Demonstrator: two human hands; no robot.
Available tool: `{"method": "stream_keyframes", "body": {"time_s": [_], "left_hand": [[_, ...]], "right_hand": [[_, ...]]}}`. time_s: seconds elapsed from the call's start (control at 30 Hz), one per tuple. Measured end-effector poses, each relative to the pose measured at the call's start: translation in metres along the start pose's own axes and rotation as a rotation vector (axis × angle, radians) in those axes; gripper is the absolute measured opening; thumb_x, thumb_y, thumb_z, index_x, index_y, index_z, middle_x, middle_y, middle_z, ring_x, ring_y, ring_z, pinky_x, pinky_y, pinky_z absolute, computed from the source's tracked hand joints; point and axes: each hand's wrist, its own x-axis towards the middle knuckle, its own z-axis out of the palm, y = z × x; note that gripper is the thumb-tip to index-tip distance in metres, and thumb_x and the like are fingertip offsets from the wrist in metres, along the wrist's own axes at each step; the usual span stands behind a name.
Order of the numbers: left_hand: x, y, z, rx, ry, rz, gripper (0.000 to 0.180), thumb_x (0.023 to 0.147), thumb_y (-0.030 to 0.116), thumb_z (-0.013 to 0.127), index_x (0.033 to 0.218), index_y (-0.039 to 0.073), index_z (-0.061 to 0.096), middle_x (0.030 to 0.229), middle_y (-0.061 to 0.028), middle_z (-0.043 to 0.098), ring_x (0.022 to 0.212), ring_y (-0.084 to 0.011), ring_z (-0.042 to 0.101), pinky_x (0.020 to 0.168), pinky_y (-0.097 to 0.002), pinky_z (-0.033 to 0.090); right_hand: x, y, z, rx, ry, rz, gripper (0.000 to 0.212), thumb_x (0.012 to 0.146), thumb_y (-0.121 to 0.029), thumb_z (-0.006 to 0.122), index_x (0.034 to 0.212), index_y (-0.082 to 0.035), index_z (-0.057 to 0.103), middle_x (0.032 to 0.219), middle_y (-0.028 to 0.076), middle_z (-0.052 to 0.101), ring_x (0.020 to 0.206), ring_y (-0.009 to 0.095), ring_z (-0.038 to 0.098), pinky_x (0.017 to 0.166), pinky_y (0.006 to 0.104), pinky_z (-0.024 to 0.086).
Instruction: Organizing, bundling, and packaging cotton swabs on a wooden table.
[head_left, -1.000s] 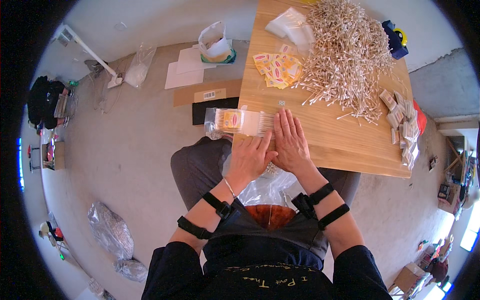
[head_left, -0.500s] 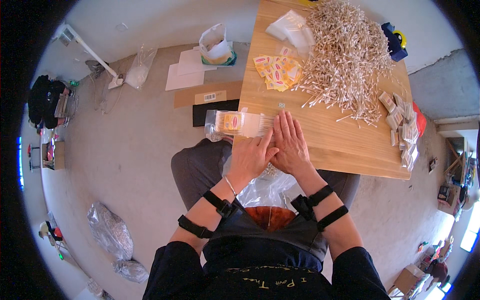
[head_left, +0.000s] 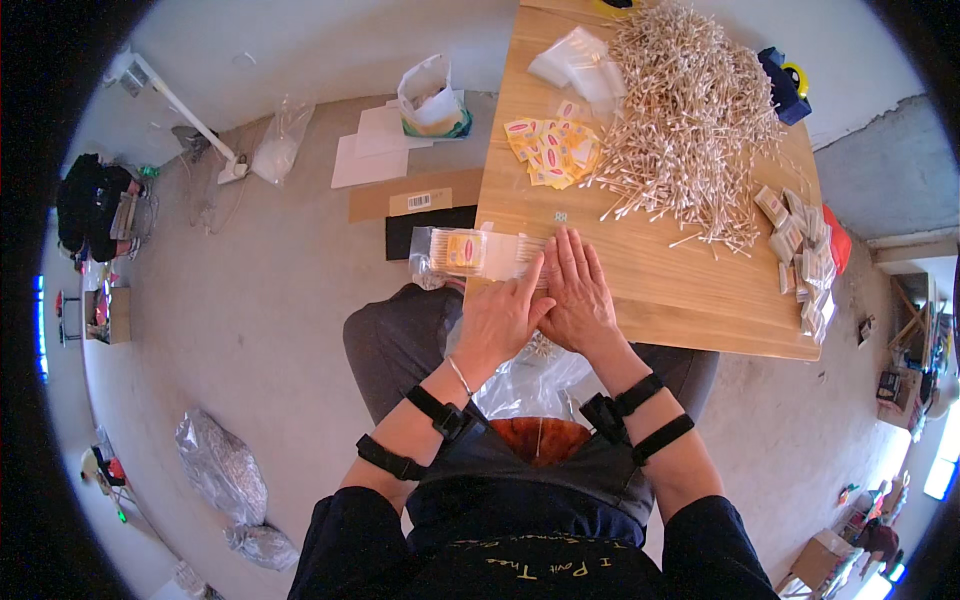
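Note:
Beside each other at the table's near edge, both hands lie over a flat row of cotton swabs. My right hand is flat, fingers stretched out and close together, palm down along the swabs' right side. My left hand has its index finger stretched toward the swabs and its thumb against the right hand; its other fingers are partly hidden. Left of the row, a white card strip adjoins a packed bundle of swabs with a yellow label, inside a clear plastic bag. My palms hide part of the row.
A large heap of loose cotton swabs covers the far part of the wooden table. Yellow labels and clear bags lie left of it, filled packs at the right edge. A blue tape dispenser stands at the far right.
Both hands stay in almost the same place over the swabs. The whole view has shifted very slightly; nothing is visibly picked up or let go.

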Motion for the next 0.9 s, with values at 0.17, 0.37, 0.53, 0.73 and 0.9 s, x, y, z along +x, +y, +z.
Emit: {"method": "stream_keyframes", "body": {"time_s": [0.17,0.37,0.53,0.73,0.9], "left_hand": [[0.005,-0.003,0.001,0.033,0.025,0.04,0.054,0.094,0.039,0.056,0.134,0.005,0.048,0.077,-0.0137,0.067,0.067,-0.0317,0.066,0.06,-0.0409,0.051],[0.005,0.0,-0.001,0.001,-0.093,-0.035,0.054,0.094,0.039,0.055,0.136,0.007,0.048,0.083,-0.0162,0.069,0.075,-0.0342,0.067,0.067,-0.0441,0.051],[0.008,-0.001,0.0,0.012,-0.03,-0.018,0.056,0.093,0.039,0.056,0.137,0.005,0.045,0.08,-0.0159,0.069,0.072,-0.0324,0.067,0.065,-0.0422,0.051],[0.012,-0.003,-0.004,0.069,-0.008,0.014,0.054,0.094,0.036,0.056,0.137,0.005,0.044,0.076,-0.0161,0.069,0.068,-0.0319,0.068,0.063,-0.0423,0.052],[0.014,-0.002,-0.006,0.037,-0.161,-0.045,0.053,0.094,0.033,0.056,0.138,0.006,0.043,0.076,-0.0172,0.068,0.067,-0.034,0.068,0.06,-0.0437,0.053]], "right_hand": [[0.0,0.0,0.001,-0.019,-0.007,-0.005,0.079,0.086,-0.045,0.049,0.145,0.006,0.032,0.154,0.024,0.026,0.147,0.035,0.02,0.12,0.0454,0.013],[-0.001,0.002,0.001,0.022,-0.02,0.0,0.081,0.086,-0.045,0.05,0.146,0.006,0.028,0.155,0.024,0.023,0.147,0.036,0.017,0.12,0.0457,0.012],[0.0,0.002,0.0,0.032,-0.04,0.006,0.082,0.086,-0.044,0.05,0.147,0.006,0.026,0.156,0.025,0.021,0.147,0.037,0.016,0.12,0.0463,0.011],[0.0,0.001,0.0,0.011,-0.044,0.004,0.081,0.087,-0.044,0.047,0.147,0.007,0.026,0.156,0.024,0.021,0.147,0.036,0.016,0.12,0.0456,0.011],[0.0,0.001,-0.001,-0.043,-0.009,-0.001,0.076,0.089,-0.045,0.044,0.144,0.007,0.034,0.154,0.025,0.027,0.146,0.036,0.021,0.12,0.0459,0.014]]}}
